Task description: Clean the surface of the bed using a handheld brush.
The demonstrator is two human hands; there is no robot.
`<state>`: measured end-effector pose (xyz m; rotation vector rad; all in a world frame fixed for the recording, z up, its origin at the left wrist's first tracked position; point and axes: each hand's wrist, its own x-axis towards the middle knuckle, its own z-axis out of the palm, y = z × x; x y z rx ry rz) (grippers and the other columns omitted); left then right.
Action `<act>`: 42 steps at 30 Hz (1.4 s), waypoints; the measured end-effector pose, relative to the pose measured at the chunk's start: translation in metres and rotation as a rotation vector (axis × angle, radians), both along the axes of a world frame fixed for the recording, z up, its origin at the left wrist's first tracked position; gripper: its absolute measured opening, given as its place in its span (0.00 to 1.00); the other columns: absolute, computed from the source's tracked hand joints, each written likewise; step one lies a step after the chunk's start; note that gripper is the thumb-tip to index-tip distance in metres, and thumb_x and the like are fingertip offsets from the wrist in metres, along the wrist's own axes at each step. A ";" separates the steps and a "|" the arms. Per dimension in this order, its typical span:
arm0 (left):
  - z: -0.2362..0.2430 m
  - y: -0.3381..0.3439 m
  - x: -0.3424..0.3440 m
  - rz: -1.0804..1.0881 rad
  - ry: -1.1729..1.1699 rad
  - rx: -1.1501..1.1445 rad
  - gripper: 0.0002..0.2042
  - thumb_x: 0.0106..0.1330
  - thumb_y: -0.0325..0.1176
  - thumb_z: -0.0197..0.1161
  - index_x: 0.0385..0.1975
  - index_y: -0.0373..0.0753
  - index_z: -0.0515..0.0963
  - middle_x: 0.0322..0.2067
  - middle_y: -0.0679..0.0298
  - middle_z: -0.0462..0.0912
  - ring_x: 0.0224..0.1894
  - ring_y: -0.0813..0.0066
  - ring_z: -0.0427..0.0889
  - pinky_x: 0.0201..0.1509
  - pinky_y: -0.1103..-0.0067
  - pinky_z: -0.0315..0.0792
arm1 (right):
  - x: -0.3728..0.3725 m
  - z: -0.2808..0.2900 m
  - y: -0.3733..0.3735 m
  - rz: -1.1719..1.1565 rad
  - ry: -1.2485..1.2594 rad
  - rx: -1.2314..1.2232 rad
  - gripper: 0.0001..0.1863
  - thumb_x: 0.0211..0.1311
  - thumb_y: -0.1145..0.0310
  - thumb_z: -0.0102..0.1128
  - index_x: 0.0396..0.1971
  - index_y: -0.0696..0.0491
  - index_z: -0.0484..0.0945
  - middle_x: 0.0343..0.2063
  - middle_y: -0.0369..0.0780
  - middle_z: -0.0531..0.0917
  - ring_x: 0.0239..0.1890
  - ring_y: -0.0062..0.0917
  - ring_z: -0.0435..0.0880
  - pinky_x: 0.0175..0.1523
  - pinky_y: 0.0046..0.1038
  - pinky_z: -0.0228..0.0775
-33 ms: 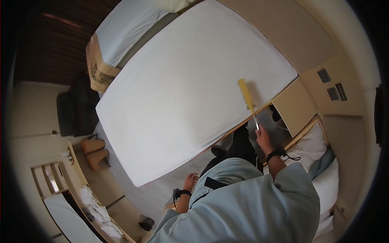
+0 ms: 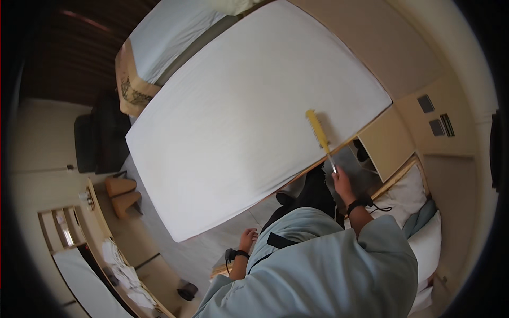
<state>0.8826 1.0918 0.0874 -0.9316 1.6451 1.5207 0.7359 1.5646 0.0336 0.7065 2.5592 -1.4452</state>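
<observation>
Brush (image 2: 317,127) with a yellow head and a slim pale handle lies over the white bed (image 2: 228,138), near the edge closest to the person, its tip pointing away and slightly left; whether its bristles touch the sheet, I cannot tell. Of the 2 hands, the right hand (image 2: 342,181) is closed around the handle's near end, just off the bed's edge. The left hand (image 2: 247,240) hangs beside the pale blue-green shirt (image 2: 318,265), half open with fingers loosely bent, holding nothing that shows. Right of the brush stands a beige cabinet (image 2: 389,146), with white pillows (image 2: 408,185) nearer the person; beyond the bed's far left side is a 2nd bed (image 2: 175,32)
</observation>
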 end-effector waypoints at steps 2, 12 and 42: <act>0.001 -0.017 0.036 0.096 -0.021 -0.033 0.11 0.61 0.33 0.49 0.39 0.37 0.74 0.27 0.64 0.77 0.28 0.76 0.76 0.32 0.82 0.69 | -0.003 0.014 -0.028 0.182 0.062 0.026 0.19 0.58 0.70 0.52 0.50 0.57 0.67 0.32 0.47 0.78 0.33 0.37 0.79 0.38 0.30 0.70; 0.038 0.020 0.102 0.332 -0.282 -0.165 0.11 0.61 0.37 0.50 0.38 0.40 0.74 0.29 0.63 0.77 0.30 0.76 0.76 0.33 0.79 0.69 | -0.256 -0.019 -0.076 0.196 0.097 0.215 0.18 0.56 0.66 0.52 0.47 0.55 0.70 0.41 0.49 0.77 0.44 0.44 0.75 0.47 0.37 0.68; -0.085 -0.155 0.221 0.744 -0.313 0.164 0.09 0.64 0.31 0.49 0.37 0.34 0.74 0.31 0.64 0.79 0.33 0.81 0.76 0.41 0.83 0.69 | -0.243 -0.118 -0.616 0.617 0.168 0.198 0.09 0.60 0.65 0.47 0.28 0.56 0.71 0.27 0.47 0.75 0.33 0.43 0.74 0.36 0.41 0.66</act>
